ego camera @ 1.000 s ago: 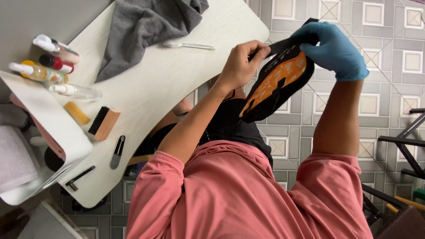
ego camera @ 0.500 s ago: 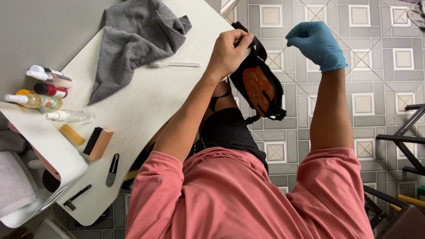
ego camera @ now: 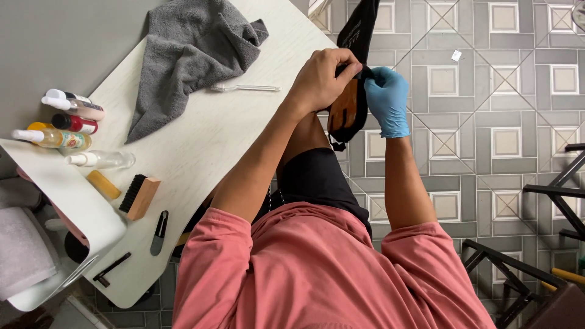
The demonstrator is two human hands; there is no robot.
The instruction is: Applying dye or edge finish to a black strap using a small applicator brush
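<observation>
Held up over the tiled floor point(ego camera: 506, 91), just off the edge of the pale wood-grain worktop point(ego camera: 201, 152), a black shoe point(ego camera: 356, 67) with a smooth orange-brown sole is pinched between both hands. The bare left hand point(ego camera: 320, 79) is curled with its grip closed on the shoe's dark edge, while the right hand point(ego camera: 388, 100), sheathed in a thin blue glove, is closed on the same edge from the other side, the two touching. On the worktop a soft, rumpled grey cloth point(ego camera: 189, 49) is spread, with a slim clear-handled toothbrush point(ego camera: 244, 88) just beside it. Nearer the far end, small plastic bottles point(ego camera: 73, 125) are clustered, and a block-shaped wooden brush point(ego camera: 140, 196) with black bristles is laid near a yellow bar point(ego camera: 103, 184).
</observation>
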